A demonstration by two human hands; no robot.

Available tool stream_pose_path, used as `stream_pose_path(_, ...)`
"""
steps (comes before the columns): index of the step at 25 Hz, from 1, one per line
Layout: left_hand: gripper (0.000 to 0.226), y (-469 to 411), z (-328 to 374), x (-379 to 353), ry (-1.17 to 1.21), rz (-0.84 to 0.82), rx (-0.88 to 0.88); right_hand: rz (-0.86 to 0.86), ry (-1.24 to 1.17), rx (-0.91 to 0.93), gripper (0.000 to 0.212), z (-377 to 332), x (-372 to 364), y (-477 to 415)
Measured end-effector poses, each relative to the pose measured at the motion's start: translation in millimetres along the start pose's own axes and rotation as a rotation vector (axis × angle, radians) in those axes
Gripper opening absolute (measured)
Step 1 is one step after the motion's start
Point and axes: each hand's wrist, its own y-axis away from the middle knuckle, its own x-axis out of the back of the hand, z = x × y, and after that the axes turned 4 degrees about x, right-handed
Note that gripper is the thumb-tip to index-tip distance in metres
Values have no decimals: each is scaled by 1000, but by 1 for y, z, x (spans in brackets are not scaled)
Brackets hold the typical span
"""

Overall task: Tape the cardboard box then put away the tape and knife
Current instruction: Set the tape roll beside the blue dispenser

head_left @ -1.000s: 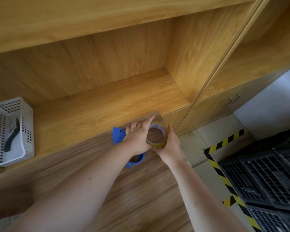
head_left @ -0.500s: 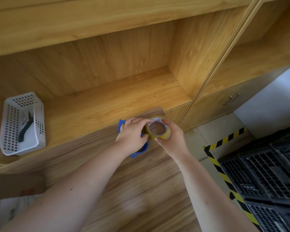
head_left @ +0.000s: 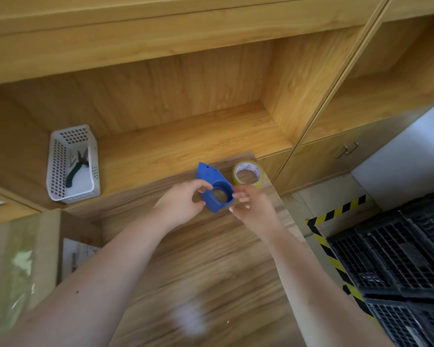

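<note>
Left hand (head_left: 183, 201) fingers pinching blue tape dispenser (head_left: 212, 187) over the counter (head_left: 211, 259); right hand (head_left: 252, 209) fingers loosely curled, holding nothing. Yellow tape roll (head_left: 248, 174) lies flat at the counter's far edge, beside dispenser. Cardboard box (head_left: 18, 251) at left

Shelf bay (head_left: 186, 141) at centre frame open, bare; white basket (head_left: 73, 164) blocks its left end. Tape roll (head_left: 248, 174) and blue dispenser (head_left: 212, 186) occupy tabletop (head_left: 211, 259) far edge.
</note>
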Motion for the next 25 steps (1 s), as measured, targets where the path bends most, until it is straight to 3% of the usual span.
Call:
stream_pose_path(11, 36, 129, -57, 39, 43, 25, 20, -62, -9, 63, 30, -52, -80, 88)
stream_pose_path(25, 33, 268, -117, 89, 138, 109, 20, -115, 9, 167, 29, -100, -160, 176)
